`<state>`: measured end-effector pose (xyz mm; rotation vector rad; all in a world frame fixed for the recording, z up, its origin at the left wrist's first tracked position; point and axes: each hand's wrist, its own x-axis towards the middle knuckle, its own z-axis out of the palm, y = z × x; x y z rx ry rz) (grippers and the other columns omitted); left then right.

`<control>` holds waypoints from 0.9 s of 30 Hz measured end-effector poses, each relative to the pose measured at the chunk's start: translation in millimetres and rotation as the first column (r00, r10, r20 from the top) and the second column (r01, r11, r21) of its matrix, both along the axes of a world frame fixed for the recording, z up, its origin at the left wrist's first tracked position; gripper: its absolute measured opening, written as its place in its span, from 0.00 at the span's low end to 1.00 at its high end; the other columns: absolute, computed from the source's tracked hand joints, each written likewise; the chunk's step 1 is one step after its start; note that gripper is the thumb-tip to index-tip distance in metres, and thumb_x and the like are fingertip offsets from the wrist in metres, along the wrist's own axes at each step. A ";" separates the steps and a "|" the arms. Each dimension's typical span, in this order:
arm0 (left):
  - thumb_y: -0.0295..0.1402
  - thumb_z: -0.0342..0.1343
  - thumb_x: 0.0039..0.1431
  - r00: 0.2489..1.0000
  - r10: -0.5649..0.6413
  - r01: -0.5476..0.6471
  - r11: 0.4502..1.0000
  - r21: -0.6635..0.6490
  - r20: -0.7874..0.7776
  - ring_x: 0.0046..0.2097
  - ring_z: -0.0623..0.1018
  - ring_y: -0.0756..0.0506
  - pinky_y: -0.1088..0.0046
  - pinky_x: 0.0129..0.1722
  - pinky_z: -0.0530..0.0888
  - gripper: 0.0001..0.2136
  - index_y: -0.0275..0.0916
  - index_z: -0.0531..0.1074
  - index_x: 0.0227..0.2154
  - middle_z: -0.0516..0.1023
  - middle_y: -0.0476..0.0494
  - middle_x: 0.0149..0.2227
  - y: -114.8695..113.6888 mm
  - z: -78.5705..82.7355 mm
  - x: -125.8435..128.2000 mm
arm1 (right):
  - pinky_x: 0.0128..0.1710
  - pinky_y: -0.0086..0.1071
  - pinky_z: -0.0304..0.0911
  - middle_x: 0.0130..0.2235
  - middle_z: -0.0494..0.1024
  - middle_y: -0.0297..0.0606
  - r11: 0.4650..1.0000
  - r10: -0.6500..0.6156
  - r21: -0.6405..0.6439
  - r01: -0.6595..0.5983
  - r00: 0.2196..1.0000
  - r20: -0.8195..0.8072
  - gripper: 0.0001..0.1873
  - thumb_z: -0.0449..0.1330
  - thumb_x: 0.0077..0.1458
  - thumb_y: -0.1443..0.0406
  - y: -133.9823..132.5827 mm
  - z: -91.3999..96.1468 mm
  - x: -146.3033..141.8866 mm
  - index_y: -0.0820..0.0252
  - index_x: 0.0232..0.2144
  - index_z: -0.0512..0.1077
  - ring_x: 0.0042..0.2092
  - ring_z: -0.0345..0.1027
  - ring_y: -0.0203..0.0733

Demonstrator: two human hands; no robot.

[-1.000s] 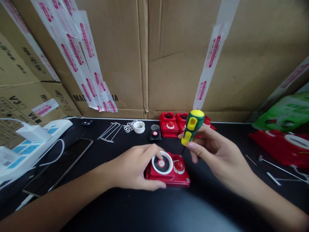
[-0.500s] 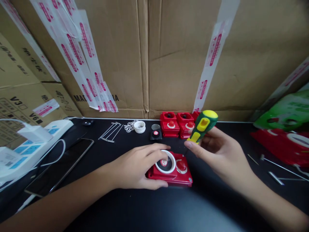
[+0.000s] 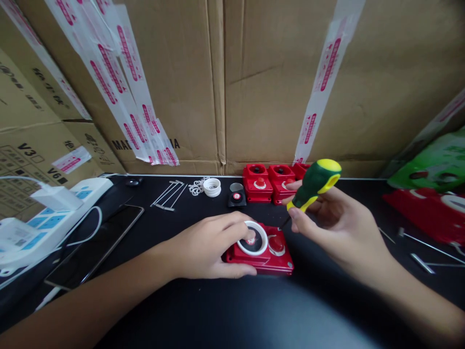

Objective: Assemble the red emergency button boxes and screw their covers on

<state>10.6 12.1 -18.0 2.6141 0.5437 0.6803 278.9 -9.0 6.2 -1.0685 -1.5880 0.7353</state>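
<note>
A red box-shaped device point(image 3: 281, 264) with a white ring point(image 3: 266, 244) and a round red button-like dome point(image 3: 276, 244) lies on the black table. My left hand point(image 3: 214, 247) grips its left side, thumb along the front edge and a fingertip on the black centre within the ring. In my right hand point(image 3: 327, 213) is a screwdriver point(image 3: 314, 182) with a green and yellow handle, pinched low between thumb and fingers. It leans to the right, its dark shaft reaching down to the device's back right corner, where a small screw seems to sit.
Behind stand similar red devices point(image 3: 258, 186), a black square part point(image 3: 237, 198), white rings point(image 3: 211, 187) and T-handled metal rods point(image 3: 167, 196). A phone point(image 3: 96, 247) and a power strip point(image 3: 22, 252) lie left. More rods point(image 3: 432, 245) and a red bag-like bundle point(image 3: 428, 213) are right.
The screwdriver's handle has turned and leans farther right, its tip still at the device's back corner. My left hand keeps its hold. The whole view has shifted slightly.
</note>
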 end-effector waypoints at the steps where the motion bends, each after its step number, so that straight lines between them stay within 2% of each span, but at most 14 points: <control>1: 0.43 0.68 0.64 1.000 -0.003 0.003 1.000 0.002 0.000 0.56 0.80 0.38 0.62 0.58 0.78 0.19 0.39 0.70 0.49 0.77 0.33 0.59 0.1 0.2 0.0 | 0.33 0.31 0.71 0.35 0.81 0.33 1.000 0.008 -0.004 -0.008 1.000 0.002 0.12 0.71 0.59 0.58 0.1 -0.4 -0.3 0.53 0.42 0.76 0.31 0.73 0.36; 5: 0.43 0.68 0.65 1.000 -0.011 0.011 1.000 0.012 0.017 0.57 0.80 0.39 0.63 0.58 0.77 0.19 0.38 0.71 0.50 0.77 0.33 0.59 0.9 0.3 -0.1 | 0.30 0.32 0.72 0.38 0.82 0.35 0.999 -0.008 -0.053 0.007 1.000 -0.005 0.21 0.72 0.59 0.53 2.7 -3.2 -2.0 0.53 0.50 0.76 0.28 0.70 0.36; 7: 0.42 0.68 0.64 0.999 -0.016 0.015 1.000 0.019 0.028 0.57 0.80 0.38 0.63 0.58 0.77 0.19 0.38 0.71 0.50 0.77 0.32 0.59 1.2 0.2 -0.1 | 0.29 0.32 0.72 0.37 0.81 0.35 0.998 -0.040 -0.054 0.039 0.999 -0.013 0.23 0.74 0.55 0.52 4.5 -3.9 -2.0 0.53 0.48 0.77 0.29 0.71 0.37; 10: 0.42 0.68 0.64 0.999 -0.021 0.020 0.999 0.025 0.034 0.57 0.80 0.39 0.64 0.58 0.77 0.19 0.37 0.71 0.50 0.77 0.32 0.59 1.2 0.2 0.0 | 0.29 0.33 0.72 0.36 0.82 0.35 0.996 -0.073 -0.061 0.071 0.997 -0.036 0.19 0.76 0.53 0.52 5.5 -2.8 -1.0 0.53 0.42 0.78 0.30 0.72 0.39; 14: 0.41 0.68 0.65 0.999 -0.035 0.034 0.999 0.019 0.042 0.57 0.80 0.40 0.65 0.59 0.76 0.17 0.38 0.71 0.48 0.77 0.33 0.59 1.4 0.8 0.0 | 0.19 0.30 0.65 0.34 0.82 0.32 0.991 -0.087 -0.110 0.077 0.992 -0.089 0.21 0.80 0.46 0.56 2.7 1.0 0.2 0.52 0.40 0.78 0.22 0.68 0.35; 17: 0.40 0.67 0.66 0.998 -0.043 0.042 0.999 0.017 0.055 0.56 0.80 0.40 0.66 0.58 0.77 0.16 0.38 0.71 0.48 0.77 0.33 0.59 1.8 1.4 -0.1 | 0.13 0.30 0.57 0.44 0.84 0.35 0.988 -0.027 -0.154 0.009 0.993 -0.118 0.23 0.79 0.47 0.58 -0.2 4.6 -0.3 0.50 0.44 0.78 0.16 0.63 0.29; 19: 0.40 0.67 0.65 0.997 -0.047 0.046 0.999 0.017 0.063 0.56 0.81 0.40 0.66 0.58 0.77 0.16 0.38 0.71 0.48 0.77 0.32 0.59 1.9 1.6 -0.3 | 0.11 0.30 0.57 0.54 0.82 0.39 0.986 0.021 -0.160 -0.042 0.991 -0.134 0.23 0.77 0.52 0.57 -1.4 6.5 -1.1 0.50 0.48 0.77 0.15 0.63 0.27; 20: 0.40 0.68 0.65 0.996 -0.051 0.049 0.999 0.018 0.069 0.57 0.81 0.40 0.66 0.58 0.77 0.16 0.38 0.71 0.48 0.77 0.31 0.59 2.0 1.7 -0.4 | 0.12 0.30 0.57 0.55 0.82 0.40 0.985 0.047 -0.157 -0.068 0.990 -0.134 0.21 0.75 0.55 0.56 -1.6 7.0 -1.5 0.50 0.49 0.76 0.15 0.63 0.27; 22: 0.39 0.68 0.65 0.995 -0.059 0.057 0.998 0.022 0.084 0.57 0.81 0.39 0.65 0.59 0.77 0.16 0.37 0.72 0.48 0.78 0.31 0.59 2.0 2.1 -0.7 | 0.14 0.31 0.61 0.53 0.83 0.40 0.983 0.093 -0.148 -0.110 0.989 -0.118 0.18 0.71 0.60 0.55 -1.4 6.4 -1.9 0.51 0.49 0.74 0.16 0.65 0.28; 24: 0.39 0.67 0.65 0.994 -0.066 0.064 0.998 0.026 0.092 0.57 0.81 0.39 0.65 0.58 0.78 0.16 0.37 0.72 0.49 0.78 0.31 0.58 2.0 2.8 -1.2 | 0.18 0.32 0.64 0.46 0.84 0.37 0.983 0.113 -0.133 -0.125 0.989 -0.096 0.15 0.69 0.63 0.54 -0.3 4.0 -2.0 0.52 0.47 0.72 0.18 0.66 0.31; 27: 0.39 0.67 0.66 0.994 -0.064 0.062 0.998 0.033 0.083 0.57 0.81 0.39 0.65 0.58 0.78 0.15 0.38 0.73 0.49 0.78 0.31 0.59 1.8 4.4 -1.8 | 0.21 0.31 0.66 0.34 0.80 0.31 0.989 0.080 -0.122 -0.088 0.994 -0.068 0.15 0.70 0.61 0.53 1.6 0.2 -2.2 0.52 0.43 0.73 0.22 0.68 0.34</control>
